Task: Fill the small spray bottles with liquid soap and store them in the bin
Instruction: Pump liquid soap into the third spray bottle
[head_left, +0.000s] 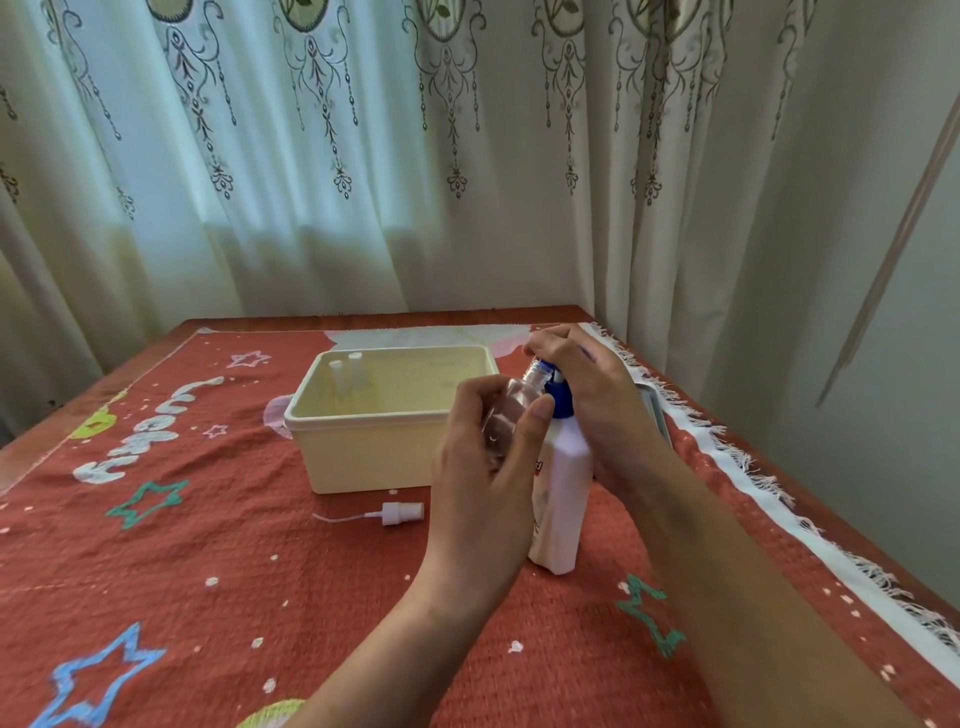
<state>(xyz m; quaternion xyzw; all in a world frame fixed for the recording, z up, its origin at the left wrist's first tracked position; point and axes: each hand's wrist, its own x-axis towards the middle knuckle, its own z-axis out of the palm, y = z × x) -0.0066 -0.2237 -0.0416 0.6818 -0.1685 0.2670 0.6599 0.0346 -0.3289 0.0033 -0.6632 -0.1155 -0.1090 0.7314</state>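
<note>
A small clear plastic spray bottle (506, 415), uncapped and tilted, is gripped in the left hand (483, 478), its neck at the blue pump (558, 395) of a white soap bottle (563, 499). The right hand (587, 384) curls over the pump. Behind stands a cream bin (363, 447); a white spray head (397, 513) lies on the red woven cloth (208, 545).

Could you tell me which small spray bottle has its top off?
The clear bottle in the left hand; the two bottles standing in the bin wear white tops.

Left hand (485, 447) grips with curled fingers; right hand (592, 395) arches just beside it.
</note>
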